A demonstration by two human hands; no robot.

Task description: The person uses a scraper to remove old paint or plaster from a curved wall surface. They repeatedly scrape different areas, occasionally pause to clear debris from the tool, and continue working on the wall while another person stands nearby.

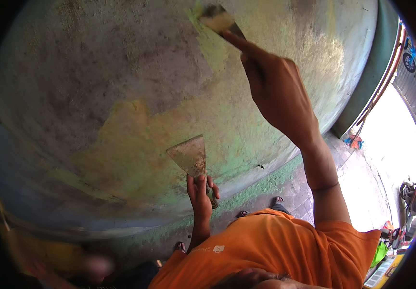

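My right hand (pixel 282 98) reaches up and is closed round a scraper, its handle hidden in the palm and its index finger stretched along the tool. The blade of this scraper (pixel 221 21) lies against the wall (pixel 155 53) at the top, beside a strip of bright green paint. Lower down, my left hand (pixel 201 193) grips a second scraper (pixel 191 154) by its handle. Its wide, stained blade points upward in front of the wall. Grey bare patches, yellowish areas and worn green paint cover the wall's surface.
Green paint flakes (pixel 251 192) lie along the wall's foot on the paved floor (pixel 297 197). A green pillar edge (pixel 369 77) stands at the right. Beyond it are a red-and-blue bundle (pixel 354 141) and a parked motorcycle (pixel 412 195). At lower left a blurred person (pixel 39 269) is partly visible.
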